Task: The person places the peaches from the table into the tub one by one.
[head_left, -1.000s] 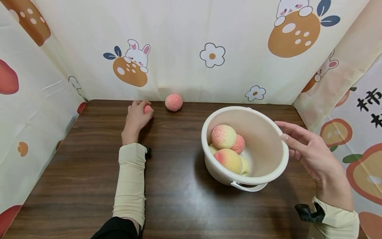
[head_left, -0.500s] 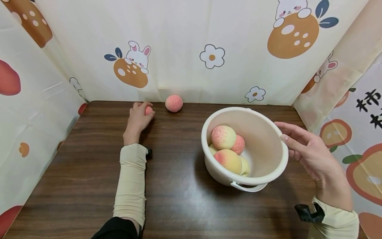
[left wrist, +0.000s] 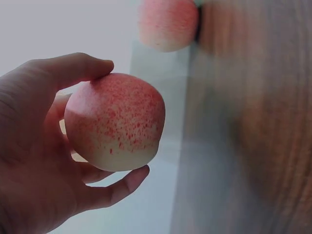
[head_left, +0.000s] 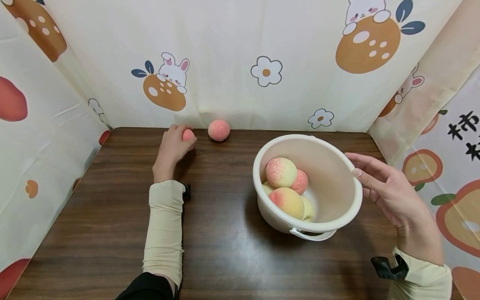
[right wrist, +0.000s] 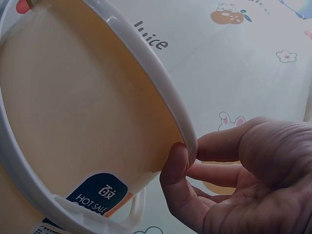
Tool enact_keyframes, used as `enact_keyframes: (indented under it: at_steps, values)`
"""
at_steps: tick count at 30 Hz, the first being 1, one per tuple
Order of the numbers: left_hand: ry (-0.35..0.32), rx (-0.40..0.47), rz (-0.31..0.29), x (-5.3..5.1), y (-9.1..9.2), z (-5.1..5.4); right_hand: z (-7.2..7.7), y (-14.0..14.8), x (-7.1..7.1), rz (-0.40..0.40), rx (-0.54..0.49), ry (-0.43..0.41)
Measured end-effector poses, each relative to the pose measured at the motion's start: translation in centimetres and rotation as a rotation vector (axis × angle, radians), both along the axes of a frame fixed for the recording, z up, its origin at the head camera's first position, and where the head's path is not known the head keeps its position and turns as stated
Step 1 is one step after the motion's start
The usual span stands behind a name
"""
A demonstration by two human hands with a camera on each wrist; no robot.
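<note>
At the table's back edge my left hand holds a pink, speckled peach. In the left wrist view, thumb and fingers curl round this peach, whose underside is pale. A second pink peach sits just to its right, against the back cloth. My right hand pinches the right rim of a cream plastic bucket, thumb inside and fingers outside, as the right wrist view confirms at the rim. Several pink and yellow peaches lie heaped in the bucket's left side.
The dark wooden table carries the bucket on its right half. Its white handle hangs down at the front. A printed cloth walls off the back, and similar cloths stand at both sides.
My left hand has shifted slightly right and up with the peach in its grip. The right hand, the bucket and the second peach stay where they were.
</note>
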State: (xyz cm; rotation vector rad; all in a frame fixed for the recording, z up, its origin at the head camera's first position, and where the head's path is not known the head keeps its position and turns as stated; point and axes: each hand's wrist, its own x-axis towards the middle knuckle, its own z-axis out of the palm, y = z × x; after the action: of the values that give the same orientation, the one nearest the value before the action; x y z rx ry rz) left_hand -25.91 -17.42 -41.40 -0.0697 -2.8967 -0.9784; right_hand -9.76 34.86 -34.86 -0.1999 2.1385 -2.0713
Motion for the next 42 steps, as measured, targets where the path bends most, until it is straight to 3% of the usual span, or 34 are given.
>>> enact_keyframes:
  at_steps: [9,16,24,42]
  values:
    - [0.021,-0.064,-0.021,0.9,0.8,2.6,-0.1,0.0,0.0,0.024,-0.01,0.006]
    - [0.063,-0.064,-0.033,1.8,1.9,4.6,-0.2,0.0,0.0,0.03,-0.014,0.005]
    - [0.227,-0.099,-0.051,3.1,4.1,6.5,-0.1,0.0,-0.1,0.012,-0.007,0.004]
    - [0.388,-0.157,-0.159,5.5,7.3,8.9,0.0,0.1,0.0,0.001,0.002,-0.01]
